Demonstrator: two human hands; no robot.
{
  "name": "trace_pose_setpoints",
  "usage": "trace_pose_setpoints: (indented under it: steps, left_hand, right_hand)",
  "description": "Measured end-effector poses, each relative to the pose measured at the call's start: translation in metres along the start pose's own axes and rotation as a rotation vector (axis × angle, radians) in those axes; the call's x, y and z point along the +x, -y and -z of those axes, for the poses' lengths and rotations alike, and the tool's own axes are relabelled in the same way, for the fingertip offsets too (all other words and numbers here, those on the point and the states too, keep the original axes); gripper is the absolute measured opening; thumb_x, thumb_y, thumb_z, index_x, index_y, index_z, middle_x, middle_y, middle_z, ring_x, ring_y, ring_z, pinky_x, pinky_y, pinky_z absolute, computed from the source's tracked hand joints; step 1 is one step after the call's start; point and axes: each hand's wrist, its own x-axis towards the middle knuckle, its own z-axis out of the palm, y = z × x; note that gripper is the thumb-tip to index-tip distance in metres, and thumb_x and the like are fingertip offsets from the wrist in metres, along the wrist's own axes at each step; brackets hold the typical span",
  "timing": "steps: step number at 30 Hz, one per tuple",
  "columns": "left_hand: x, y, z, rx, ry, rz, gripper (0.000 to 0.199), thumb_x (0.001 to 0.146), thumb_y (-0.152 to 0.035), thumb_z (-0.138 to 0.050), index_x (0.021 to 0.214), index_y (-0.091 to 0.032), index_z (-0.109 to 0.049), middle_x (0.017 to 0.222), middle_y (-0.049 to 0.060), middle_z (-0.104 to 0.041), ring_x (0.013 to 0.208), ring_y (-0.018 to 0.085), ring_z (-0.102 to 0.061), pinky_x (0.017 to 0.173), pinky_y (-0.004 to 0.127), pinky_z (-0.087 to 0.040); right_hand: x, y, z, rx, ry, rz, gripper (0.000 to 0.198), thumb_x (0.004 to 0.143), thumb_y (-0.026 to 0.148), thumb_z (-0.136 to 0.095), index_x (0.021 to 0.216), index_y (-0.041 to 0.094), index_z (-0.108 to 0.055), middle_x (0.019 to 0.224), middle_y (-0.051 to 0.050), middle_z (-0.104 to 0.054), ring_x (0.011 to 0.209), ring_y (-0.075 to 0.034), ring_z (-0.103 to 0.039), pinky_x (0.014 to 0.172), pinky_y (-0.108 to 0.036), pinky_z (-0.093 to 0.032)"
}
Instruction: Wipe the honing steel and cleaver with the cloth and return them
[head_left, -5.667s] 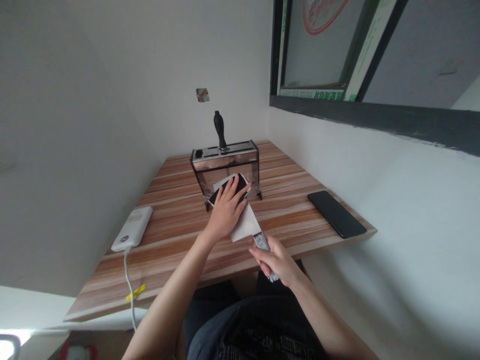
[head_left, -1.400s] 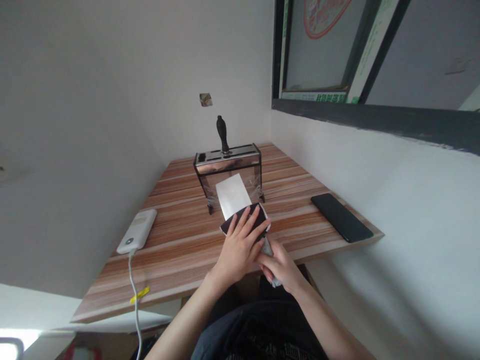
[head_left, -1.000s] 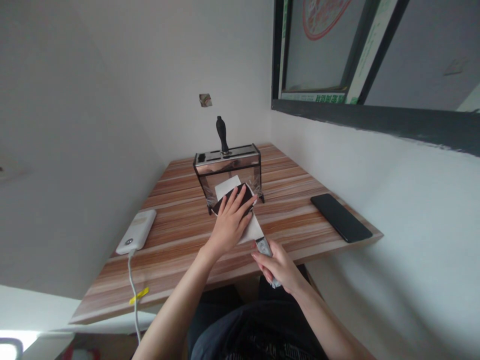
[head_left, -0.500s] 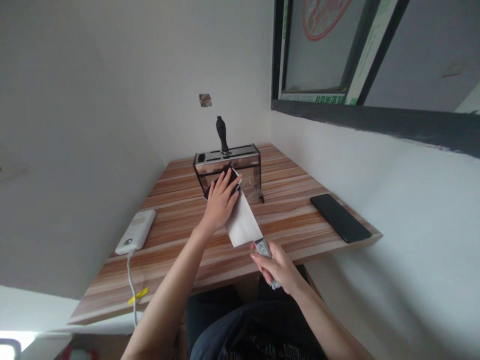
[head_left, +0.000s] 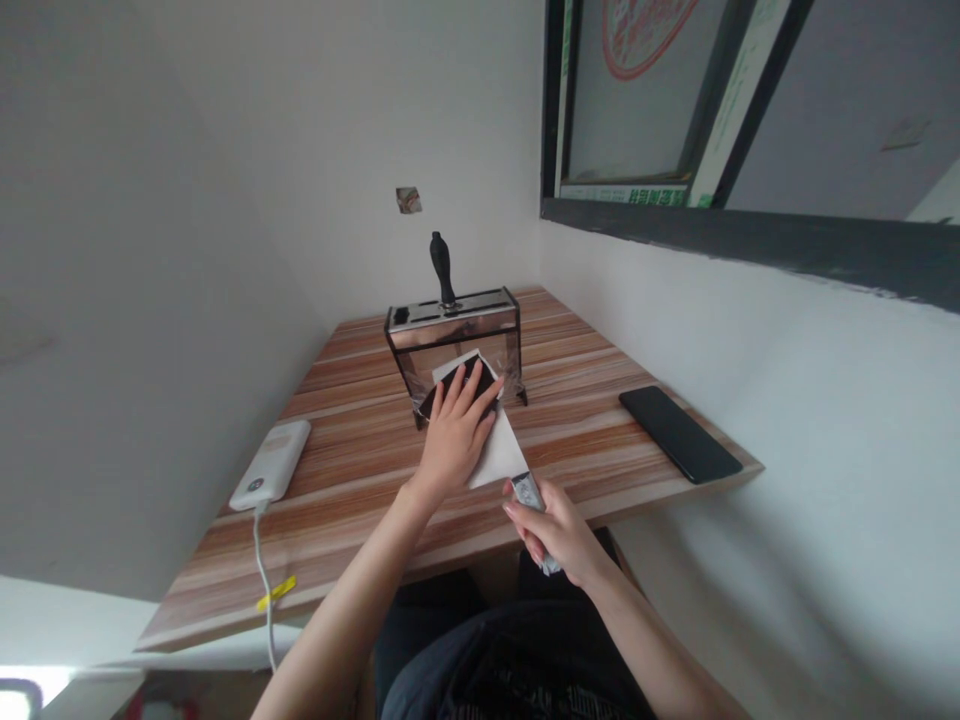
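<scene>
A person sits at a wooden table (head_left: 360,470) set into the corner of a white-walled room, seen from a camera on their head. The right hand (head_left: 559,535) is curled shut round the silvery handle of a broad kitchen knife (head_left: 499,455), gripping it just off the near edge so that the wide pale blade lies flat on the table, pointing away toward the far edge. The left hand (head_left: 454,435) lies spread, fingers straight and open, pressing a small black pad (head_left: 457,385) down onto the far part of the blade; the flat palm seems meant to keep pad and blade steady against the wood, though what the pad is made of is hard to tell.

Just beyond the fingertips stands a clear knife rack (head_left: 454,345) with a metal top, near the middle of the far half of the table; one black handle (head_left: 441,265) sticks up from it. A white power bank (head_left: 271,465) lies close to the left edge, its cable (head_left: 262,590) hanging over the near edge. A black phone (head_left: 679,433) lies near the right edge, against the wall. A dark-framed window (head_left: 675,190) sits above that wall.
</scene>
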Motion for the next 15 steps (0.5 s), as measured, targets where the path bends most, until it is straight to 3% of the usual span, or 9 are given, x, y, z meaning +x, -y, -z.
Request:
trace_pose_setpoints:
  steps: [15]
  left_hand:
    - [-0.058,-0.048,-0.004,-0.088,0.163,-0.097,0.053,0.094,-0.022,-0.038,0.145,-0.031,-0.025,0.155,0.003,-0.017,0.143,0.024,-0.006,0.113,0.054,-0.013]
  right_hand:
    - [0.003,-0.005,-0.002,-0.028,-0.059,0.035,0.016,0.074,0.029,-0.057,0.078,0.019,-0.044,0.046,0.011,-0.048,0.026,-0.003,-0.033,0.027,-0.013,-0.026]
